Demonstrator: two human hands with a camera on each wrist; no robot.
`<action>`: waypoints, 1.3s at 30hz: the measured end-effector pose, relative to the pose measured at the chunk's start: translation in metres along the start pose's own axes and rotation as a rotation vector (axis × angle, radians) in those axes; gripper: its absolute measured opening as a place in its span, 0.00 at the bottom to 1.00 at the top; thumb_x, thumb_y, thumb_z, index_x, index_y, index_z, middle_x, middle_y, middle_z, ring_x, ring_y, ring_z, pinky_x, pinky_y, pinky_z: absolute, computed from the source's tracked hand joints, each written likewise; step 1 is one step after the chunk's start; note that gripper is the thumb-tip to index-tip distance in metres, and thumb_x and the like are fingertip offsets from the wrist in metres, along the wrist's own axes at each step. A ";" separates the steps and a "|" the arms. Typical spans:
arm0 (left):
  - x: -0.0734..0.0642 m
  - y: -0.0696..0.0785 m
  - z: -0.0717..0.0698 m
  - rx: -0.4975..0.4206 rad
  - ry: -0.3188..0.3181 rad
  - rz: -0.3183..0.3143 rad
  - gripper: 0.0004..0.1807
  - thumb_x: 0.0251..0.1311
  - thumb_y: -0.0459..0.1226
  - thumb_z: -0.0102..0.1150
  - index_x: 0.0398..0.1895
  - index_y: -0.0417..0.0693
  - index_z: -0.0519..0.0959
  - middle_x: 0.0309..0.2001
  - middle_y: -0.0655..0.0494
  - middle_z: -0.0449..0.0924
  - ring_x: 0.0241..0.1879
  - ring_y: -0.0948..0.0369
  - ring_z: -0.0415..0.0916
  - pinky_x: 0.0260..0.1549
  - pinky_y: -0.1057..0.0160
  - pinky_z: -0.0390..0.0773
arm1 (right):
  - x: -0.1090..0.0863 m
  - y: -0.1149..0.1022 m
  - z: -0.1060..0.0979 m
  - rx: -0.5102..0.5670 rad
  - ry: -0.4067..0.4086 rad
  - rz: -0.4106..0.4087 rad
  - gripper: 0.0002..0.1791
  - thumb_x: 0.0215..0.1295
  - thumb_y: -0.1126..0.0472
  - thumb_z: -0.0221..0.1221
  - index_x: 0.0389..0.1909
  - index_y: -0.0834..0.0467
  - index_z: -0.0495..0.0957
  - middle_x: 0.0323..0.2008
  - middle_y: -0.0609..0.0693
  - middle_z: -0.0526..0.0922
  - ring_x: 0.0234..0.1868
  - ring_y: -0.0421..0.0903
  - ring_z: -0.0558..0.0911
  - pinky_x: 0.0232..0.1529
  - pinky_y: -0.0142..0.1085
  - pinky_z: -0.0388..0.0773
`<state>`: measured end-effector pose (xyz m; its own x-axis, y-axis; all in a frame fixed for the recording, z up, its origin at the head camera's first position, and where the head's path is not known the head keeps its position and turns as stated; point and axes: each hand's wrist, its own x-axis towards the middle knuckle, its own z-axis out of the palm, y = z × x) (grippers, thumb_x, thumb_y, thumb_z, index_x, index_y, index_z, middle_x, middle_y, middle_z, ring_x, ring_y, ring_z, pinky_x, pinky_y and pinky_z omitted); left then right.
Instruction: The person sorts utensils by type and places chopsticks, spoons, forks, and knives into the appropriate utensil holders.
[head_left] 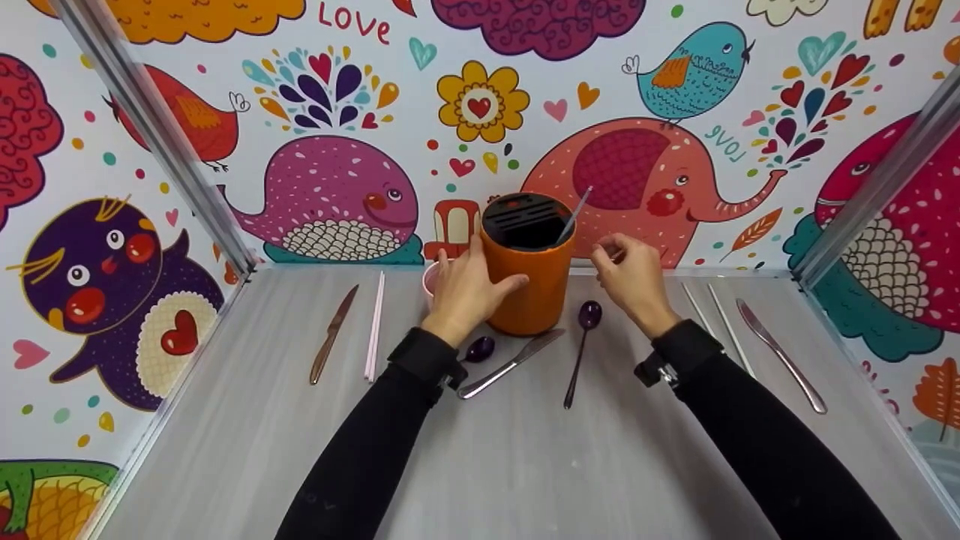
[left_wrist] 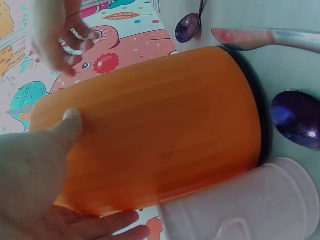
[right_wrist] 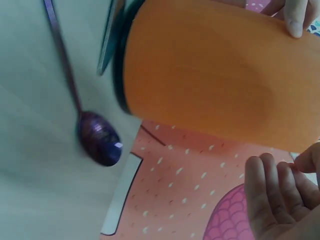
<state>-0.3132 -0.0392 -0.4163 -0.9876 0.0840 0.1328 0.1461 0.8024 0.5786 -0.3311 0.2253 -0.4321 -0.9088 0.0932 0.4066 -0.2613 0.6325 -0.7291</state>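
An orange utensil holder (head_left: 529,289) with a black slotted top stands upright near the back wall. A thin grey stick-like piece (head_left: 576,214) leans out of its right side. My left hand (head_left: 469,289) holds the holder's left side, thumb across the front and fingers along the far side. Right of the holder, apart from it, is my right hand (head_left: 634,277), fingers loosely bent with nothing visible in them. In the left wrist view, a translucent pink cup (left_wrist: 240,207) stands beside the holder, partly hidden by my left hand in the head view.
Before the holder lie a silver knife (head_left: 510,365), a dark purple spoon (head_left: 480,349) and another purple spoon (head_left: 589,315). A copper-coloured knife (head_left: 334,335) and pink chopsticks (head_left: 374,328) lie left; pale chopsticks (head_left: 730,328) and a knife (head_left: 781,356) lie right. Patterned walls (head_left: 480,172) enclose the table.
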 end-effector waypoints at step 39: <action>-0.001 0.001 -0.002 0.015 -0.008 -0.009 0.63 0.66 0.66 0.70 0.91 0.43 0.50 0.81 0.45 0.74 0.83 0.48 0.70 0.89 0.34 0.33 | -0.048 0.047 0.023 -0.318 -0.657 0.353 0.18 0.72 0.51 0.73 0.30 0.61 0.85 0.23 0.50 0.80 0.20 0.45 0.82 0.22 0.32 0.79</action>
<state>-0.3124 -0.0395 -0.4147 -0.9893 0.0814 0.1207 0.1361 0.8118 0.5678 -0.3078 0.2326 -0.4985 -0.9516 -0.0798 -0.2968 0.0921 0.8475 -0.5228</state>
